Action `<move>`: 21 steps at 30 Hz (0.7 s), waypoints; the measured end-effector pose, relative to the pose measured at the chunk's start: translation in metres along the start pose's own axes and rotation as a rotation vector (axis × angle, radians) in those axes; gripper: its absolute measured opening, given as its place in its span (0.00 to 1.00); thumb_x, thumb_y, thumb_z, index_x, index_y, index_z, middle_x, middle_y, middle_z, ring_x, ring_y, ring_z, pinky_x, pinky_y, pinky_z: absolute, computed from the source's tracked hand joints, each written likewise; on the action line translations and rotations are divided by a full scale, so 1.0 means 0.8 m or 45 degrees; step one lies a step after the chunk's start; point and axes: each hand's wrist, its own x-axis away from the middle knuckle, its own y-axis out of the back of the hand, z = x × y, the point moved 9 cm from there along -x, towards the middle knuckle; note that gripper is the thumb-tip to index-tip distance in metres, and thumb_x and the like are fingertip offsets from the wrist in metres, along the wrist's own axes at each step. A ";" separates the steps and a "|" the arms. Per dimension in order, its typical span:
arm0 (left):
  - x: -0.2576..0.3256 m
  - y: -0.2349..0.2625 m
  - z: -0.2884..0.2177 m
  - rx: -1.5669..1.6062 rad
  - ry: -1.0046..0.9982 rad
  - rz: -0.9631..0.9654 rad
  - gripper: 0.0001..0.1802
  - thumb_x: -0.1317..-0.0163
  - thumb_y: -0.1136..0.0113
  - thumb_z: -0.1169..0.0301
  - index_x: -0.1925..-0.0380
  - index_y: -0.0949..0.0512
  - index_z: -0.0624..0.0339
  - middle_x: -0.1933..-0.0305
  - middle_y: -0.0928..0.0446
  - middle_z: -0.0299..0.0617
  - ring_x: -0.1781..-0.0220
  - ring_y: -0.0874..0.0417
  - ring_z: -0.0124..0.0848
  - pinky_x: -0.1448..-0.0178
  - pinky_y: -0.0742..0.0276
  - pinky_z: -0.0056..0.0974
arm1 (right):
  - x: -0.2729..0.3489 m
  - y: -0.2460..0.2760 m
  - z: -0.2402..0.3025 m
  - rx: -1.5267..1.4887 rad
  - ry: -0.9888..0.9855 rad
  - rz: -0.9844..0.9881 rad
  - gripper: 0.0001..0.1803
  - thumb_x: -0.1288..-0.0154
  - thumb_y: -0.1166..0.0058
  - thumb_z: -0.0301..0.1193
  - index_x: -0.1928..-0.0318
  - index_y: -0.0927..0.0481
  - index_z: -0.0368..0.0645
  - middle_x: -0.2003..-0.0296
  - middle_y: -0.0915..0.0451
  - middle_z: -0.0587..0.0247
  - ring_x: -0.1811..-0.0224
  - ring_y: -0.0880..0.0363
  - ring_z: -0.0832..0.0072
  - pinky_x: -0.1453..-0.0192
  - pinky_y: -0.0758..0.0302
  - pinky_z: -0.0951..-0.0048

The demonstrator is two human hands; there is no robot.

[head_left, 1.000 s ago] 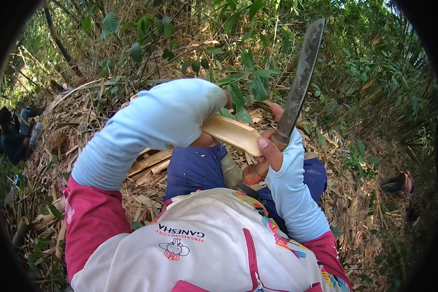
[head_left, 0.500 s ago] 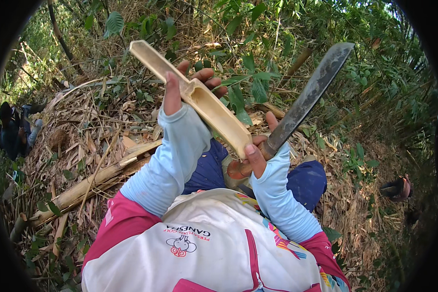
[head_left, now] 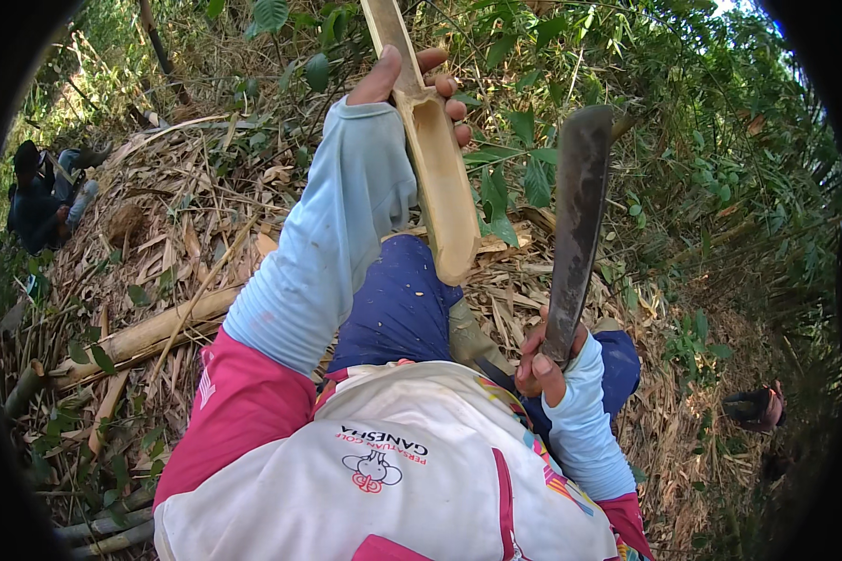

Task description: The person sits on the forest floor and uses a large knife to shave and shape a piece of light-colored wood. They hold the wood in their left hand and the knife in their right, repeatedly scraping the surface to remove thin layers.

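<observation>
My left hand (head_left: 412, 84) is wrapped round a split bamboo piece (head_left: 444, 187), held out in front of me and nearly upright. Its hollow, pale inside faces me, with a node wall showing just below my thumb; the far end runs out of the picture at the top. In my right hand (head_left: 547, 360) is a machete (head_left: 582, 206), gripped by the handle, which my fingers mostly hide. The broad dark blade points up and away, slightly right. A gap separates the blade from the bamboo.
Dry bamboo leaves and chips (head_left: 206, 215) cover the ground. A cut bamboo pole (head_left: 150, 337) lies at the left. Green leafy stems (head_left: 533, 178) stand just beyond my hands. Another person (head_left: 47, 196) is at the far left, and a partly seen dark shape (head_left: 756, 408) is at the right.
My right hand has let go of the bamboo's near end and dropped lower right with the machete. My left hand has swung the bamboo more upright and moved it up and right.
</observation>
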 end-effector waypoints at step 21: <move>0.006 0.006 -0.010 -0.085 -0.076 -0.299 0.25 0.29 0.53 0.44 0.58 0.28 0.58 0.64 0.27 0.44 0.61 0.24 0.38 0.53 0.20 0.48 | -0.011 -0.033 0.031 0.243 -0.103 -0.004 0.24 0.30 0.49 0.52 0.60 0.28 0.40 0.74 0.27 0.69 0.77 0.31 0.84 0.77 0.32 0.80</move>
